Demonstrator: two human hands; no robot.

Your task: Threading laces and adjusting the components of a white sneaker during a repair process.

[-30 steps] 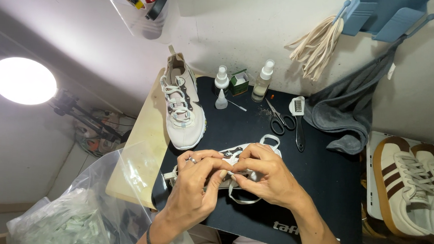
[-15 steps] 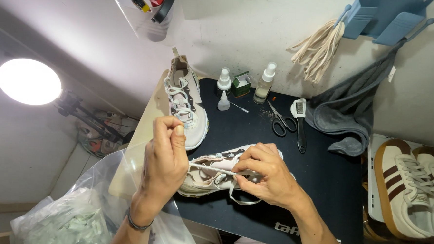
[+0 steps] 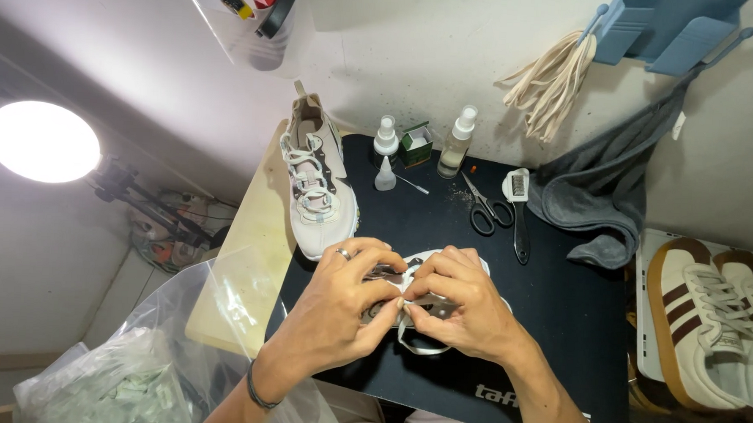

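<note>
Item: pale sneaker [image 3: 429,269], light, soft-sided, limp white lace [image 3: 413,344]; we grip it with left hand [image 3: 343,307] and right hand [image 3: 465,313], apparently pinching lace, its laced mate [image 3: 317,188] at eleven o'clock.

We seem to be at a shoe-cleaning bench. We see spray bottles [image 3: 457,142], scissors [image 3: 483,207], a brush [image 3: 519,211], sneakers [image 3: 710,319] and a ring lamp [image 3: 41,140]

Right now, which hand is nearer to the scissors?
Right. The right hand works on the shoe just below the scissors. The left hand is on the shoe's other side, farther off.
</note>
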